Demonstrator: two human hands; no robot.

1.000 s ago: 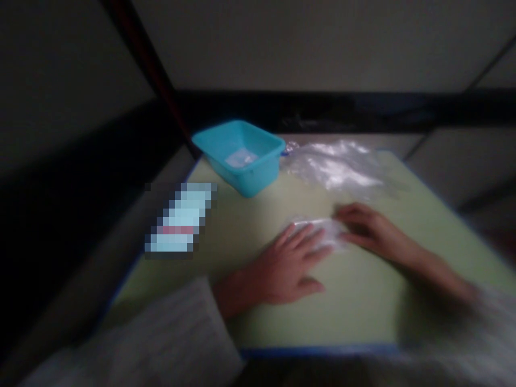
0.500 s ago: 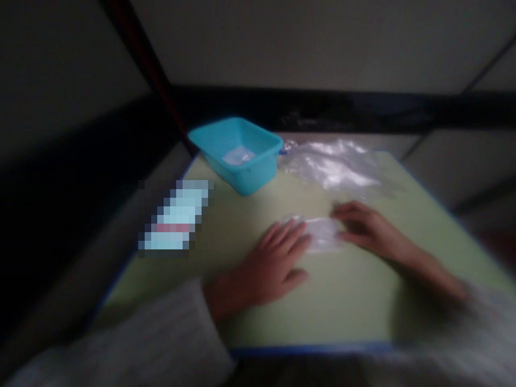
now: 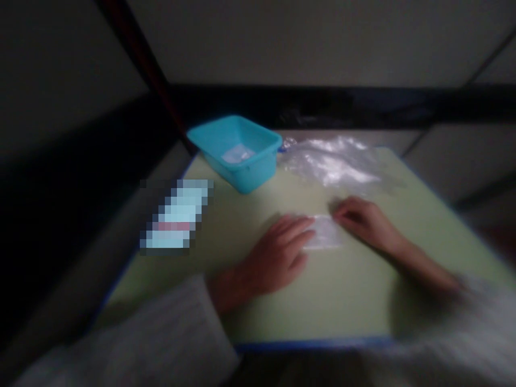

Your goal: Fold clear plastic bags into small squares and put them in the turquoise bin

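A small clear plastic bag lies flat on the pale green table between my hands. My left hand is open, its fingers stretched over the bag's left part and touching it. At the bag's upper right corner, the thumb and fingers of my right hand are pinched together on its edge. Blur hides the fingertips in part, and my left fingers cover the bag's left end.
Behind, a turquoise basket holds a whitish flat item. Crumpled clear plastic lies right of it. A pixelated bright rectangle rests at the table's left edge. A wall panel rises beyond the table.
My right thumb and fingers have closed from apart to a pinch at the bag's corner. My left fingers have drawn closer together and moved slightly right on the bag.
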